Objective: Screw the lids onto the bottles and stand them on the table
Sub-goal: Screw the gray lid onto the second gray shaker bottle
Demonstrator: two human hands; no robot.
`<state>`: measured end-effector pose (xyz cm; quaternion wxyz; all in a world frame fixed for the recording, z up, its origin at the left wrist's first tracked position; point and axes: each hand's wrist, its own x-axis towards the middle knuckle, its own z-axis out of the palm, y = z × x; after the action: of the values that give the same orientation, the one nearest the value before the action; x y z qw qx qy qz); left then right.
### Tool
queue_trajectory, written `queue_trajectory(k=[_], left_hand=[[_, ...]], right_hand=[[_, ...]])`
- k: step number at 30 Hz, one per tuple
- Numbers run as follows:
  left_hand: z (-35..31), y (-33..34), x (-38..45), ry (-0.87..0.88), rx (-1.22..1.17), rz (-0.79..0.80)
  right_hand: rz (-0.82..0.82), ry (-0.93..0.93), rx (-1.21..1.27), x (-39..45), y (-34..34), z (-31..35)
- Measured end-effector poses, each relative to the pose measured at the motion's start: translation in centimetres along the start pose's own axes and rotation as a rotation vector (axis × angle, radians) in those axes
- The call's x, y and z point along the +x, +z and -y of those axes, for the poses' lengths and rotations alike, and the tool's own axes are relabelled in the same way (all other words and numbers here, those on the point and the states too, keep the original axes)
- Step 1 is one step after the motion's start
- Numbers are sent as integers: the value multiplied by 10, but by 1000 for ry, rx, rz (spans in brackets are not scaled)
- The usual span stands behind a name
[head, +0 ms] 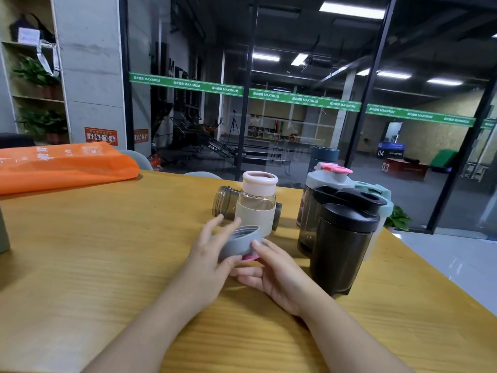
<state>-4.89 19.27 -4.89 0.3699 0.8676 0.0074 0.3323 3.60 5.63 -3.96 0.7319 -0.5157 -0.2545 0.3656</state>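
Lid (240,242) before upright bottle (256,201); toppled bottle (225,201) behind; shakers (347,238) right.

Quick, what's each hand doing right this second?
Left hand: holds the round grey plastic lid with a pink underside, fingers partly spread.
Right hand: holds the same lid, thumb on its rim.

Orange bag (64,165) on wooden table (107,265) (far left); potted plants (35,74) on shelves.

Both forearms bare to frame edge; hands (243,261) ungloved.
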Motion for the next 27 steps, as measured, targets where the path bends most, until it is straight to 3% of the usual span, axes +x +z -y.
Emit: queue_trajectory(k=[5,12,18,22,27], left_hand=[[14,-2,17,-252,-425,-195],[38,-21,38,-398,-818,-391],[80,-52,47,-507,-1086,-371],[92,-63,51,-537,-1133,-312],[99,-60,57,-508,-1097,-356]], right_hand=[[-49,-57,30,11,19,-11],[-182,-42,-209,46,54,-6],[-379,-220,-904,81,70,8],[-389,-246,-1212,100,78,12],[-425,-229,-1455,119,75,12]])
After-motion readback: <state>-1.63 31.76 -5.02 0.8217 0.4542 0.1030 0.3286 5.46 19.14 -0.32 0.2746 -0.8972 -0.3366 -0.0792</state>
